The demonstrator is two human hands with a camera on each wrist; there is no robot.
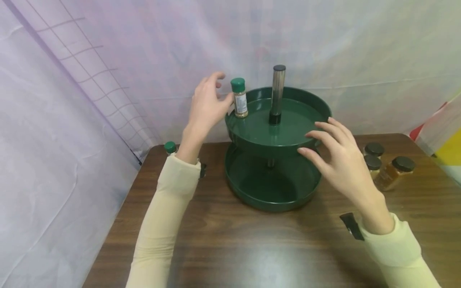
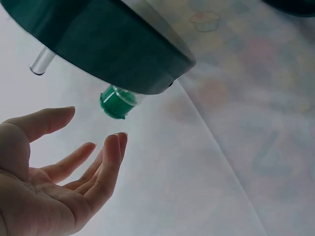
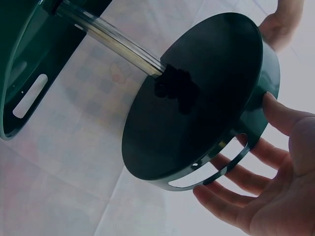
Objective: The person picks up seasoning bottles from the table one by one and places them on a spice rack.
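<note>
A spice jar with a green cap (image 1: pixel 240 98) stands upright on the left side of the upper tier of a green two-tier turntable (image 1: pixel 252 140). Beside that jar is my left hand (image 1: pixel 209 102), fingers spread and loosely bent. The left wrist view shows a gap between those fingers and the green cap (image 2: pixel 118 102). At the upper tier's right side, my right hand (image 1: pixel 340 160) has its fingers spread. In the right wrist view its fingertips rest near the slotted wall (image 3: pixel 256 113), the thumb against the outside. A metal post (image 1: pixel 277 92) rises from the upper tier's middle.
Several black-capped spice jars (image 1: pixel 394 173) stand on the right of the wooden table (image 1: pixel 230 244). Another green-capped jar (image 1: pixel 170 147) is partly hidden behind the left forearm. A pale cloth (image 1: pixel 162 48) hangs behind the table.
</note>
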